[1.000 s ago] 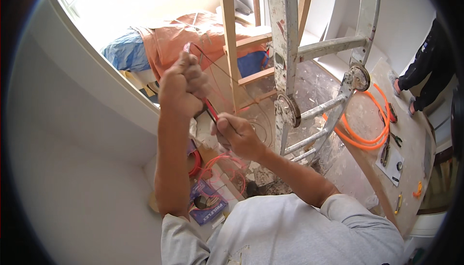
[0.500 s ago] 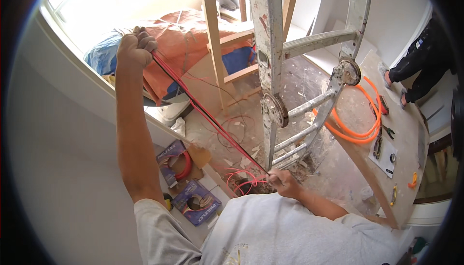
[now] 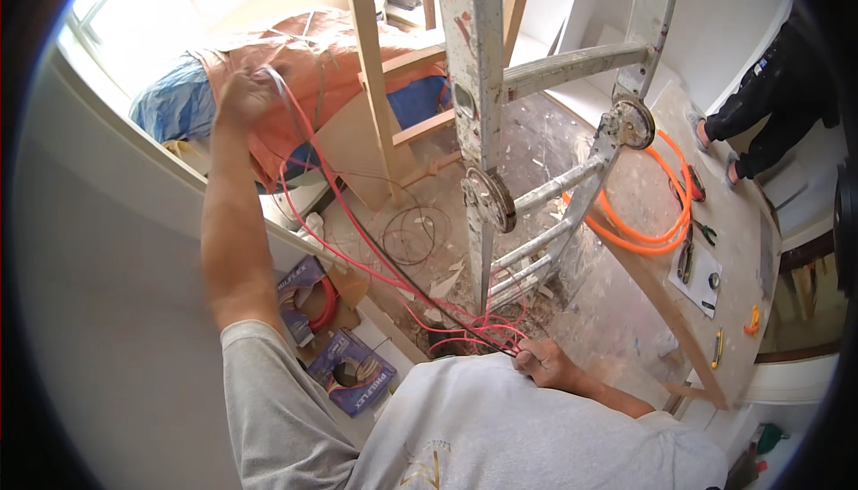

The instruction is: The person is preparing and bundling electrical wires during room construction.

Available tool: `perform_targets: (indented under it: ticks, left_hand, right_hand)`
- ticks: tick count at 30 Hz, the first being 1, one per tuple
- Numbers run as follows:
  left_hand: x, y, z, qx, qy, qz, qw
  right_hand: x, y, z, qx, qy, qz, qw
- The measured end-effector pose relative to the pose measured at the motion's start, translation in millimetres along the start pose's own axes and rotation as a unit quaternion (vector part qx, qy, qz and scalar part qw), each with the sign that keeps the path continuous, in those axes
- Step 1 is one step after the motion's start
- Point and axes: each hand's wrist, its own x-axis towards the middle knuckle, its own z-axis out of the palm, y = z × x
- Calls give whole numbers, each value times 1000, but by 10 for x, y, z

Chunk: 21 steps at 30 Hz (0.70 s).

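Observation:
Red and black electrical wires (image 3: 359,226) run slackly between my two hands, with one red strand bowing away from the rest. My raised left hand (image 3: 247,95), at upper left and smeared by motion, holds their upper ends; its fingers show poorly. Close to my shirt, my right hand (image 3: 545,363) is closed in a fist round the lower part of the bundle. Loose pink-red loops of wire (image 3: 447,340) gather beside that fist. Below my left arm sit two boxes of wire, one with a red coil (image 3: 323,307) showing, the other a blue-purple box (image 3: 353,372).
A paint-spattered folding ladder (image 3: 475,88) stands ahead. To its right, a wooden board (image 3: 652,284) carries orange conduit (image 3: 657,244), pliers (image 3: 686,258) and a cutter knife (image 3: 718,347). A person in dark trousers (image 3: 760,124) is at far right. An orange tarp (image 3: 308,52) covers something near the window.
The wires went from taut to slack, and a red strand now bows out. My left hand has dropped slightly; my right has shifted a little right and down. The view has shifted too.

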Motion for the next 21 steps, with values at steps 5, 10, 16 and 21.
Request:
perform_targets:
  ticks: [5,10,16,21]
  left_hand:
    - [-950,-1425,394,478,-18,11,878]
    - [-1713,-2481,-670,421,198,123,877]
    - [-2809,-3050,-337,265,115,205,935]
    - [-2932,-3216,-302,247,1,262,933]
  right_hand:
    - [509,-580,130,199,0,31,979]
    - [1645,-732,394,400,7,120,909]
    - [2471,-764,651,518,34,164,839]
    - [2818,-1189,823,535,39,81,840]
